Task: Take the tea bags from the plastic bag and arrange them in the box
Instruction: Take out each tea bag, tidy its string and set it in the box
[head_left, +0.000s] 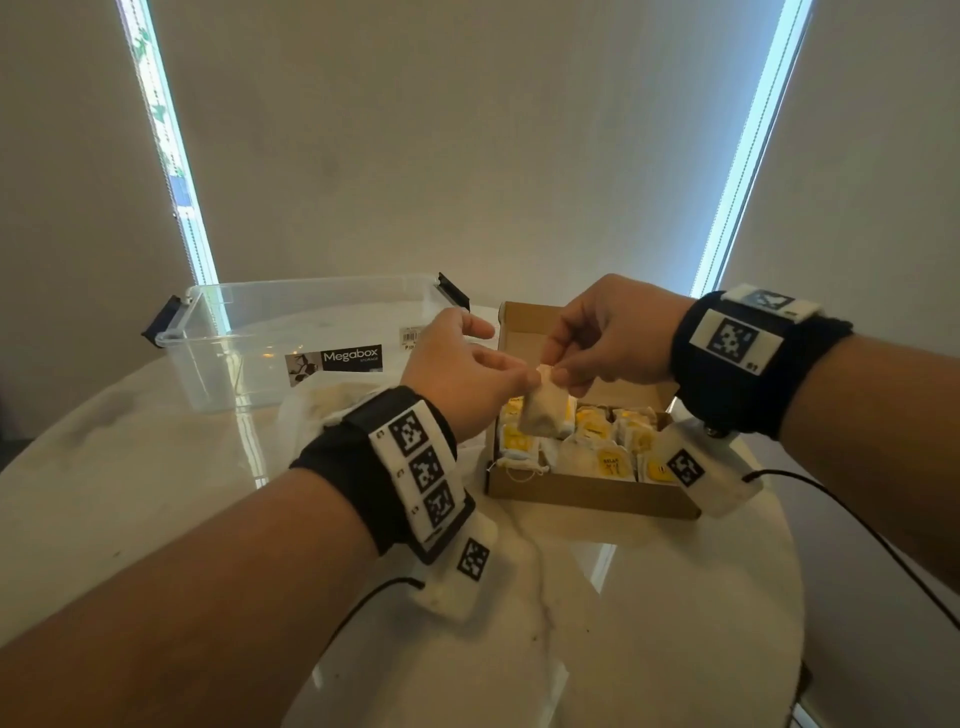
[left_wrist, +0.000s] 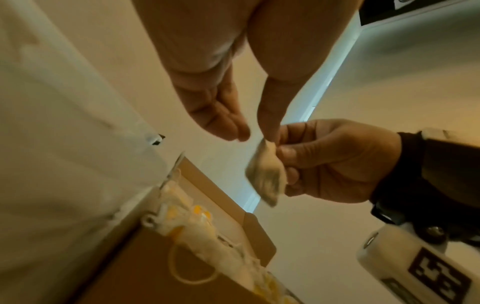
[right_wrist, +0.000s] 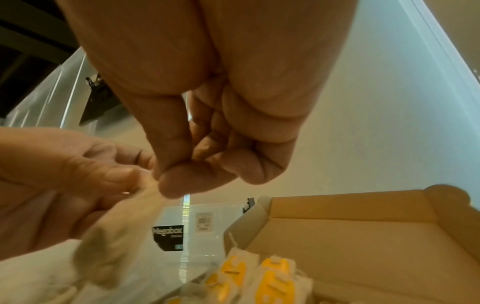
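Note:
A pale tea bag (head_left: 545, 415) (left_wrist: 265, 176) (right_wrist: 114, 246) hangs above the left end of the open cardboard box (head_left: 587, 493) (right_wrist: 350, 236). My right hand (head_left: 556, 371) (left_wrist: 281, 148) (right_wrist: 163, 181) pinches its top corner between thumb and forefinger. My left hand (head_left: 509, 353) (left_wrist: 255, 133) is beside it, thumb tip touching the same corner. Its fingers are straight, with a gap to the thumb. Several tea bags with yellow tags (head_left: 597, 441) (right_wrist: 272, 277) lie packed in the box. The crumpled plastic bag (head_left: 322, 400) lies left of the box, partly hidden by my left wrist.
A clear Megabox storage tub (head_left: 311, 332) with dark latches stands at the back left of the round marble table (head_left: 156, 493). The box's lid flap (head_left: 524, 327) stands up behind my hands. A black cable (head_left: 857, 519) trails off my right wrist over the table's right edge.

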